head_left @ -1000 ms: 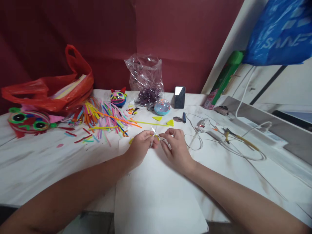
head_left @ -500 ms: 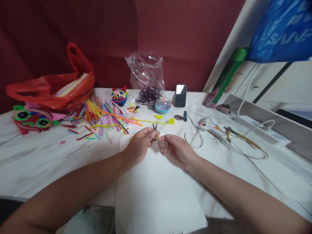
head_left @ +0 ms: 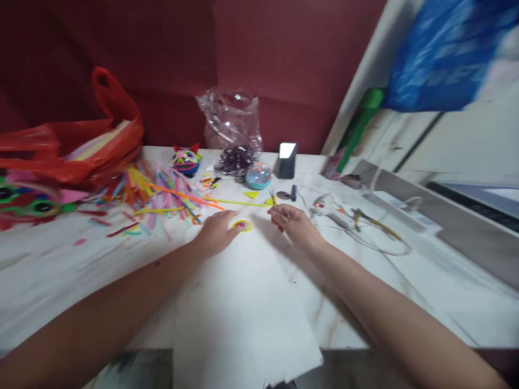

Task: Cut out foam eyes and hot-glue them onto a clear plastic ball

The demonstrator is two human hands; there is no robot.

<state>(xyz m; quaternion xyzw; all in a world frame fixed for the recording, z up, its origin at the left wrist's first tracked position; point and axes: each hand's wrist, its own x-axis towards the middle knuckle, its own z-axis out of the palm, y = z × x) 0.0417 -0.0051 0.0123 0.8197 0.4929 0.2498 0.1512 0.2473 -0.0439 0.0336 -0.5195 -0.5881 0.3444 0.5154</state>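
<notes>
My left hand (head_left: 217, 233) lies low over the white paper (head_left: 243, 308), fingers stretched out and holding nothing that I can see. Its thumb is at a small yellow ring (head_left: 246, 229) with a pink or purple middle; whether they touch I cannot tell. In my right hand (head_left: 295, 222) is a small pair of scissors (head_left: 273, 198), blades pointing away from me, the handle loops at my fingers. Just beyond the hands lie a yellow pipe cleaner (head_left: 239, 202) and a yellow triangle piece (head_left: 251, 194).
Colourful pipe cleaners (head_left: 162, 194) and a red plastic bag (head_left: 81, 146) occupy the left side. A decorated ball (head_left: 186, 161), a clear bag (head_left: 233, 121), a blue round container (head_left: 258, 177) and a phone (head_left: 287, 165) stand at the back. Cables and pliers (head_left: 375, 222) lie right.
My hands have parted; the scissors, held between both before, are now in my right hand alone. The left hand has lowered beside the yellow ring. The view has swung right.
</notes>
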